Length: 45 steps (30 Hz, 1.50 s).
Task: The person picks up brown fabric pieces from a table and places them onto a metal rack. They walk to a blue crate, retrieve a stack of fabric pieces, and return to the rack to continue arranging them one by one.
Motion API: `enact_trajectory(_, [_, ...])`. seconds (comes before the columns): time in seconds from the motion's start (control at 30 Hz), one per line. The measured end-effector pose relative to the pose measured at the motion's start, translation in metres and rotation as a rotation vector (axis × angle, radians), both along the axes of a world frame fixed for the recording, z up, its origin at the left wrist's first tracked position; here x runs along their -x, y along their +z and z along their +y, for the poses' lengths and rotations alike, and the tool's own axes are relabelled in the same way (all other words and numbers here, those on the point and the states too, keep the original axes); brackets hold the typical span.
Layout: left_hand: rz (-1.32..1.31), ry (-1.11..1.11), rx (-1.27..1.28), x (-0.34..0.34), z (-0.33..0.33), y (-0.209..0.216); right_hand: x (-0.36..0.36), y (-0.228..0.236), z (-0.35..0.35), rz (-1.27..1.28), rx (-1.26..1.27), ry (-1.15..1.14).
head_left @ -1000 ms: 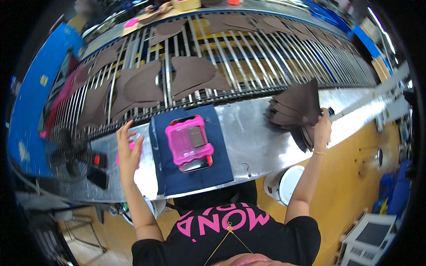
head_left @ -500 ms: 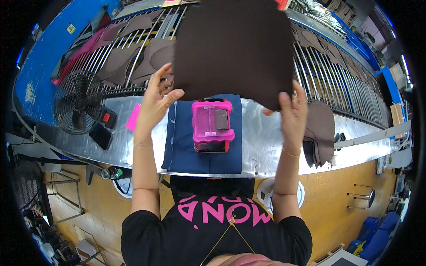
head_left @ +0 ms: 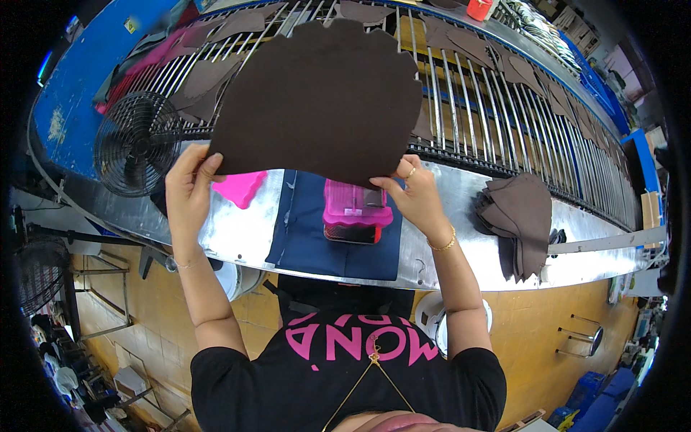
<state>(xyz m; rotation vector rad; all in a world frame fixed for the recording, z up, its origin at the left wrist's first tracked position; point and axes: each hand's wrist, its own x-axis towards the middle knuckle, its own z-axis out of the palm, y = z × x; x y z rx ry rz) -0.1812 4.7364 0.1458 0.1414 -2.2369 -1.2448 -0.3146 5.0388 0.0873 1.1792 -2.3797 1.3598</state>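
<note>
Both my hands hold up a large dark brown flat panel (head_left: 317,108) with a scalloped far edge; whether it is leather or fabric I cannot tell. My left hand (head_left: 191,183) pinches its near left corner between thumb and fingers. At the near right corner, my right hand (head_left: 416,193) is closed on the edge, thumb on top. Beneath the panel, partly covered by it, a pink plastic box (head_left: 358,214) sits on top of a dark red-edged item (head_left: 353,233). These rest on a folded navy cloth (head_left: 331,263).
Beyond the metal table (head_left: 450,252) runs a rack of metal bars (head_left: 461,93) carrying brown cut pieces. A black fan (head_left: 139,144) stands at left, near a bright pink piece (head_left: 242,190). Brown panels (head_left: 520,219) lie stacked at right, overhanging the table edge.
The panel has come down and to the left, bringing its scalloped far edge into view. Both hands have shifted left; the left hand's spread fingers have closed on the corner.
</note>
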Motion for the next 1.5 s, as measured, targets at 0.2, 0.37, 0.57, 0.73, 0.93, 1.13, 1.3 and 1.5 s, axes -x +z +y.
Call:
enact_trajectory(0.2, [-0.178,-0.126,0.156,0.026,0.029,-0.023,0.002,-0.024,0.059,0.097,-0.129,-0.138])
enact_trajectory(0.37, [-0.078,-0.3,0.485,0.065,0.069,-0.035,-0.012,-0.073,0.116,-0.092,-0.056,-0.34])
enact_trajectory(0.57, [0.011,-0.581,0.606,0.101,0.124,-0.032,-0.04,-0.085,0.177,-0.191,0.09,-0.6])
enact_trajectory(0.73, [0.032,-0.731,0.728,0.13,0.165,-0.036,-0.043,-0.06,0.227,-0.335,0.03,-0.714])
enact_trajectory(0.93, [0.511,-0.494,0.804,0.211,0.2,0.009,-0.001,0.012,0.198,0.363,-0.02,-1.033])
enact_trajectory(1.13, [0.61,-0.311,1.219,0.26,0.183,0.052,0.083,0.046,0.126,0.025,-0.395,-0.63])
enact_trajectory(1.3, [0.628,-0.136,1.04,0.274,0.135,0.061,0.185,-0.043,0.054,-0.316,0.194,-0.547])
enact_trajectory(1.5, [0.4,-0.041,0.779,0.184,0.042,0.043,0.255,-0.123,-0.022,-0.898,0.71,-0.319])
